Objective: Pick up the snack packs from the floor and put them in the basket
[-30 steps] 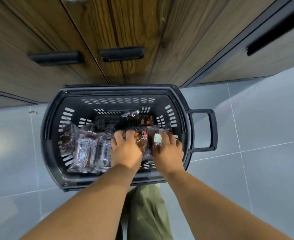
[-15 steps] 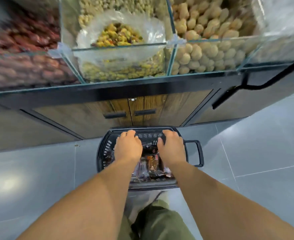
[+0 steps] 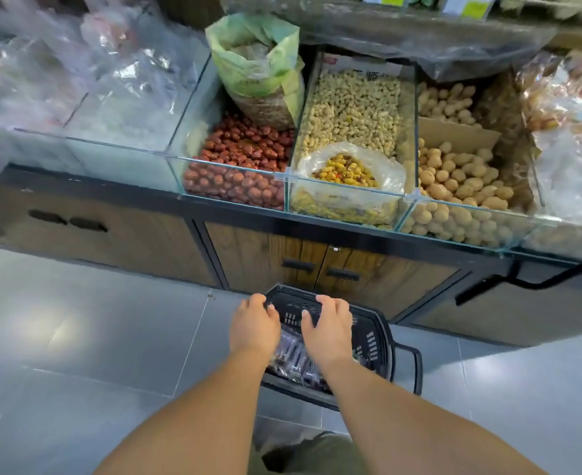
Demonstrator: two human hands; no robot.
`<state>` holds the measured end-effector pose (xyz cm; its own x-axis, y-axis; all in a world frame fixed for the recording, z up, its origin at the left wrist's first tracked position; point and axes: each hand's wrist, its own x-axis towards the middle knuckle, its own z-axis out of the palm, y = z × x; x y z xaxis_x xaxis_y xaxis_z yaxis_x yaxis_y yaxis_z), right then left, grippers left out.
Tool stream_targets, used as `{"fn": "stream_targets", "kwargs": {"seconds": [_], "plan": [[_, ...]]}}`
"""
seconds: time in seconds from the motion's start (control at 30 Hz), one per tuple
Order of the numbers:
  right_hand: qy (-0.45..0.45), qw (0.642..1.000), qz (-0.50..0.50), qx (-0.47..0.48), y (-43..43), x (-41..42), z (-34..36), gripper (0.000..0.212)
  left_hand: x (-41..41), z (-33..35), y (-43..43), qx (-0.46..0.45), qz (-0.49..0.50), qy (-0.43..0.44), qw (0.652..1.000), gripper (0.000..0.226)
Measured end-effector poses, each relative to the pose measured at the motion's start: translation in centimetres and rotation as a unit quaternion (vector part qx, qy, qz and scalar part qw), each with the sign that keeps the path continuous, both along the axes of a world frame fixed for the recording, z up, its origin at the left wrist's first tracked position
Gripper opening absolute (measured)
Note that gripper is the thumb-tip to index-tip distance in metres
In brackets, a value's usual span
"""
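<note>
Forearms reach out from the bottom edge above an olive trouser leg, which sits on the near side of the basket. That black slotted basket stands on the grey tiled floor, with its loop handle sticking out to the right. Snack packs, dark and glossy in clear wrappers, lie piled inside the basket, showing in the gap between the two wrists. The left hand hangs over the basket's left side and the right hand over its middle, both palm down. Each grip is released, the fingers loosely spread and holding nothing. The fingertips seem to reach the basket's far rim, though whether they touch it cannot be told from this angle. Just beyond the basket, wooden cabinet doors with dark pull handles stand in a black frame. Above the basket and farther back, the counter carries a row of glass bins. They hold red dates, shelled peanuts with a clear bag of yellow snacks lying on them, and pale round nuts. A green sack stands open behind the dates, and crumpled clear bags are heaped in the bins well to the left.
</note>
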<state>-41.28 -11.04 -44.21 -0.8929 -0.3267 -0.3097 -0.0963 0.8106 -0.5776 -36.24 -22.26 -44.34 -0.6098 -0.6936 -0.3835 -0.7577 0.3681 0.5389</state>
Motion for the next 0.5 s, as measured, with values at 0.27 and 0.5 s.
{"fn": "stream_targets", "kwargs": {"seconds": [0.27,0.5], "plan": [[0.002,0.996,0.070,-0.052,-11.4,4.4,2.2,0.046,7.5,2.1,-11.1,-0.035,0.098,0.011,0.994,0.037],[0.004,0.982,0.182,-0.051,-22.7,12.7,1.6,0.041,18.3,3.1,-21.8,-0.066,0.186,-0.014,0.980,0.035]]}}
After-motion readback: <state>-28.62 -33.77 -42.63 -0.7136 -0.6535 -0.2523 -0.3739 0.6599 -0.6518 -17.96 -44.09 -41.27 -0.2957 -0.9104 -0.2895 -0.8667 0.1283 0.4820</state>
